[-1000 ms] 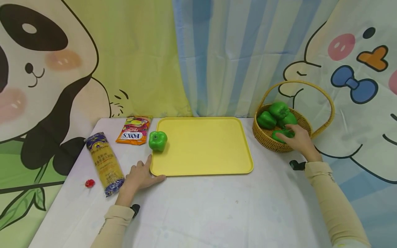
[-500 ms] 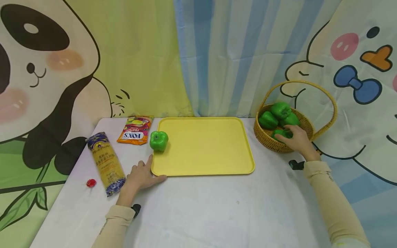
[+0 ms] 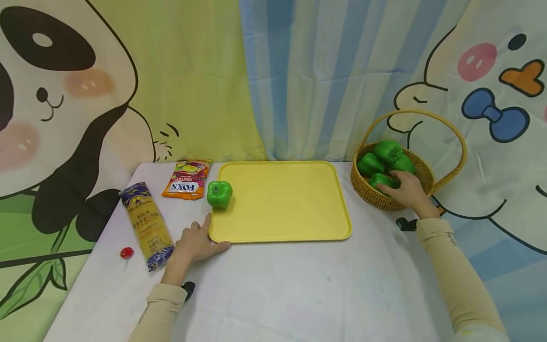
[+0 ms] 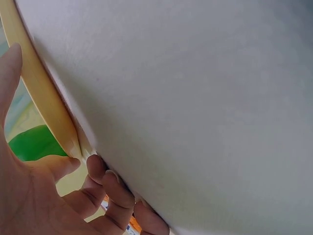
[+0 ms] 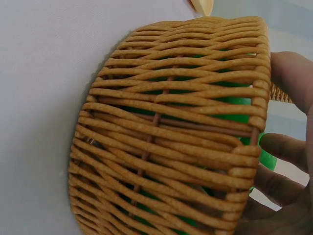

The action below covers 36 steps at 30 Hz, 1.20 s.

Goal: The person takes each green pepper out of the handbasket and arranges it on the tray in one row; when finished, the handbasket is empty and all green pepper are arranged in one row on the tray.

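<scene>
A yellow tray [image 3: 282,202] lies mid-table, with one green bell pepper [image 3: 220,194] at its left edge. My left hand [image 3: 193,244] rests at the tray's near left corner, thumb and forefinger spread along the rim; the left wrist view shows the thumb [image 4: 11,73] touching it. At the right, my right hand [image 3: 408,194] reaches into a wicker basket [image 3: 376,197] and holds a green bell pepper [image 3: 380,180] between thumb and fingers. Several more green peppers [image 3: 388,151] sit behind it. In the right wrist view, the basket wall [image 5: 171,127] hides most of the grip.
Left of the tray lie a Fox's candy bag [image 3: 186,179], a yellow pasta packet [image 3: 147,223] and a small red lollipop [image 3: 126,252]. The basket's tall handle [image 3: 459,156] arches over its contents. A printed curtain [image 3: 295,80] hangs behind the table.
The pepper under my right hand has turned and shifted slightly left, showing more of its side. My left hand keeps its place at the tray corner.
</scene>
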Each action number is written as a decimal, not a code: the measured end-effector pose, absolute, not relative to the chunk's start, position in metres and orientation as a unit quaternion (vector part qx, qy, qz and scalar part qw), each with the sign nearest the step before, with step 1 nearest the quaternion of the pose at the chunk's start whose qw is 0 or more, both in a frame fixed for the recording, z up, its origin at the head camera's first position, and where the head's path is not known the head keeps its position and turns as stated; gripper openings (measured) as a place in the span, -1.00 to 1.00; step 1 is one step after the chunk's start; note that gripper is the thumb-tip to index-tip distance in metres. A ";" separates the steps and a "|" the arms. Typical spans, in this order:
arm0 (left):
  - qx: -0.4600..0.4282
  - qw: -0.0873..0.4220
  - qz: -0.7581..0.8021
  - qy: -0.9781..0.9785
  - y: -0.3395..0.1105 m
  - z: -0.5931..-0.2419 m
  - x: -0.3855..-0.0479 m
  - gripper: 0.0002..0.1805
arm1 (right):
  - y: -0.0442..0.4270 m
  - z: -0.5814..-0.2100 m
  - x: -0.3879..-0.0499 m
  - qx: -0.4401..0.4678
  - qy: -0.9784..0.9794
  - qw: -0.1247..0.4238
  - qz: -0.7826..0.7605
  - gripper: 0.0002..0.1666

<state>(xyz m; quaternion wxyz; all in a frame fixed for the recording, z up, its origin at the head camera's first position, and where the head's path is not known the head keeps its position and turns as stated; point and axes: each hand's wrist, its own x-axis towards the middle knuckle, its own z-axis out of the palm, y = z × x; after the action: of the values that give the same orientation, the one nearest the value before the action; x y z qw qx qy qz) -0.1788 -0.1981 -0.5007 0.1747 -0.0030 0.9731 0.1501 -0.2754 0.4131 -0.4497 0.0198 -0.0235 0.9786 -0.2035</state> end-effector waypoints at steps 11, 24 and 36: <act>0.000 0.167 0.147 0.975 -0.199 -0.503 -0.179 0.34 | 0.409 -0.451 -0.282 -0.028 0.981 0.024 -0.190 0.08; -0.007 0.171 0.151 0.974 -0.199 -0.504 -0.179 0.35 | 0.400 -0.449 -0.291 -0.018 0.979 0.059 -0.194 0.13; -0.006 0.170 0.154 0.973 -0.199 -0.505 -0.180 0.36 | 0.394 -0.454 -0.302 -0.029 0.978 0.059 -0.195 0.08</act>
<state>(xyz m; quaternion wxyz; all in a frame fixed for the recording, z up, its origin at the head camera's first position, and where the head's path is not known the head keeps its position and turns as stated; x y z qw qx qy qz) -0.1798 -0.1994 -0.5051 0.1696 -0.0063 0.9734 0.1542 -0.3019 0.3943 -0.4540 0.0593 -0.0293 0.9785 -0.1954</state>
